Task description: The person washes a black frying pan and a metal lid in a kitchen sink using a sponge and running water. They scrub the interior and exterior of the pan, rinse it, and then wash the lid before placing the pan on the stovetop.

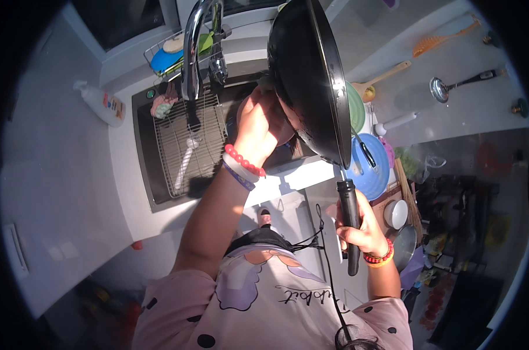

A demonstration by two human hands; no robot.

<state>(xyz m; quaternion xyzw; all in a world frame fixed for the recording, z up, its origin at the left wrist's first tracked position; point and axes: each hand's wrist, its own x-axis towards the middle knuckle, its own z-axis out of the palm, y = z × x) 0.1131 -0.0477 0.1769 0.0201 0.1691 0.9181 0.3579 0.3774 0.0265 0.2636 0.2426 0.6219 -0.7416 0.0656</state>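
Observation:
A black wok (306, 83) with a long black handle is held up on its side over the right part of the sink (146, 175). My right hand (363, 227) grips the handle, its fingers wrapped round it. My left hand (262, 127) is at the outside of the wok near its underside, partly shadowed. Something greyish shows above the fingers, too unclear to name; whether the hand grips it cannot be told. Beneath that hand a round pinkish vessel is partly hidden. The chrome faucet (192, 52) arches over the sink, left of the wok.
A wire rack (210, 162) with a white-handled brush (185, 164) lies in the sink. A pink and green cloth (163, 106) hangs at its corner. A white bottle (102, 105) stands left. Blue (371, 175) and green (355, 107) plastic dishes and a white bowl (395, 214) are at right.

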